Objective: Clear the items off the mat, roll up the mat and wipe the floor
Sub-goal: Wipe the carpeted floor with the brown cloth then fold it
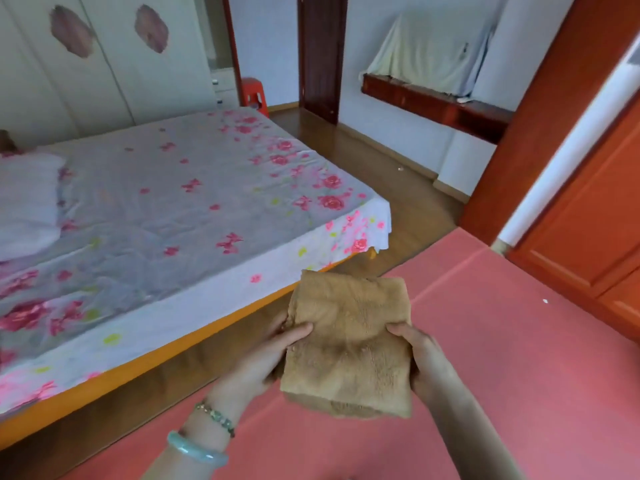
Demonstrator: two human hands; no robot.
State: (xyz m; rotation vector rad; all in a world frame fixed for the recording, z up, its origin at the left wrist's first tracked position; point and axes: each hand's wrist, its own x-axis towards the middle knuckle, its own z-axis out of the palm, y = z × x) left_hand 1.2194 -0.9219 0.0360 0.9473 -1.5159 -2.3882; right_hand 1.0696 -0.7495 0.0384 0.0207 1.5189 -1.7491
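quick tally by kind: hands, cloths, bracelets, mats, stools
hands: 2, left hand and right hand
cloth: 1
bracelets: 2, bead bracelet and bangle
mat: 1
stool: 1
total: 7
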